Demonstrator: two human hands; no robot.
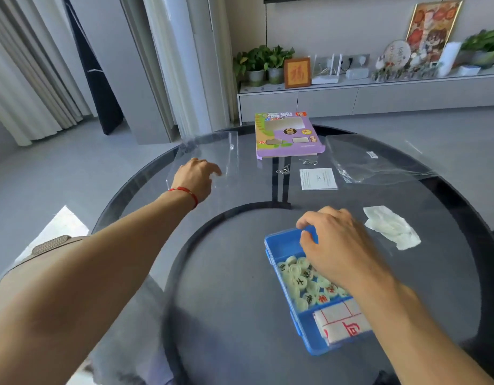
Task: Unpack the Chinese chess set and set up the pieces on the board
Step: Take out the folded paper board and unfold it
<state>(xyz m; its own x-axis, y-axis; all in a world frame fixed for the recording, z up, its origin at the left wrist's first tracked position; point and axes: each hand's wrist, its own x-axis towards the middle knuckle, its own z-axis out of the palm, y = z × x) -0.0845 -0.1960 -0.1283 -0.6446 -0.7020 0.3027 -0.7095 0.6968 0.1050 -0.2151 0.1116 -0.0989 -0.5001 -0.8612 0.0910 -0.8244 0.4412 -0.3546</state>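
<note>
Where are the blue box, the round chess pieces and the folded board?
Blue plastic box (pixel 276 247): head view, far left rim.
Round white chess pieces (pixel 299 282): head view, top of one piece.
Folded white cloth board (pixel 341 319): head view, top fold.

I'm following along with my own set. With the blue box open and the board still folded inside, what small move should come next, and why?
Probably lift the folded board out of the blue box and spread it on the glass table. The pieces lie loose in the next compartment and need a board first; the right hand is already at the box.

A glossy glass table bears a smooth blue plastic box, clear plastic sheet and crumpled tissue.
</note>
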